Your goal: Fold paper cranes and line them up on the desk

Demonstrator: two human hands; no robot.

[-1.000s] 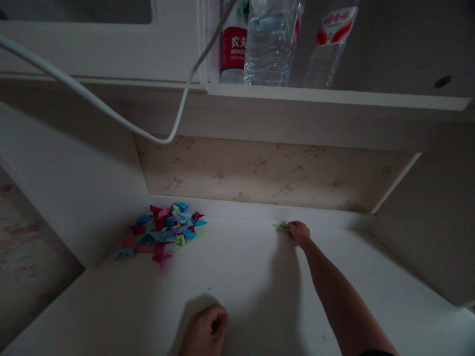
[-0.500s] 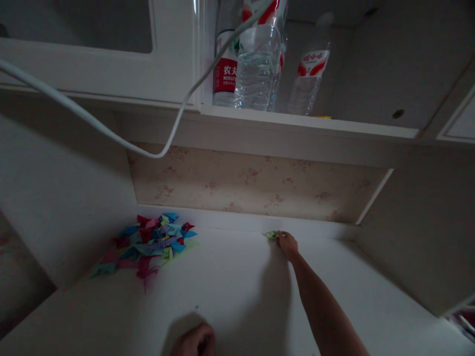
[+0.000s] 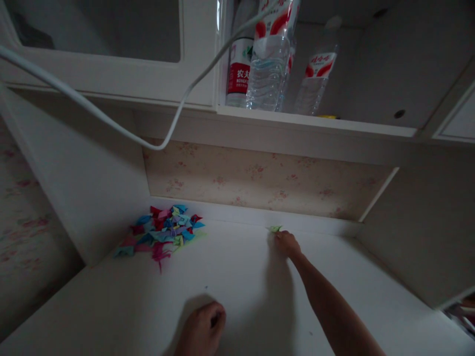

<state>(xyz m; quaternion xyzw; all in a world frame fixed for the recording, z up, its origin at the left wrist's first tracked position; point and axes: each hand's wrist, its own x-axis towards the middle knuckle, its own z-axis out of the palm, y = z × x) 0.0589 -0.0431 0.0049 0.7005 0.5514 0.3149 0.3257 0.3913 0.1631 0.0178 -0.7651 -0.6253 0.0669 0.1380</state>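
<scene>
1. Movement: since the frame half a second ago, the right hand (image 3: 287,243) has shifted from beside the green paper piece (image 3: 275,229) to a position more in front of it. The view itself has shifted too; the paper pile (image 3: 168,230) shows no change of arrangement.
2. Surface: the white tabletop (image 3: 241,277) is smooth and matt, with small dark specks. A pale wall panel (image 3: 252,175) behind it bears a faded floral print.
3. Shelf: above, a white shelf (image 3: 319,123) carries clear plastic bottles (image 3: 267,74) with ribbed walls and red-and-white labels. A smooth white cable (image 3: 111,123) hangs in a bend across the view.
4. Pile: folded paper in blue, red, pink, purple and pale green, with sharp points and creased, angular flaps, heaped at the left rear corner.
5. Green paper piece: light green, small and pointed; finer folds are too small to read. It is at the table's rear edge, well apart from the pile.
6. Right hand: fingers drawn narrow, at the piece's near side; whether they grip it cannot be told.
7. Left hand (image 3: 204,326): curled into a loose fist near the front; whether it contains anything cannot be told.
</scene>
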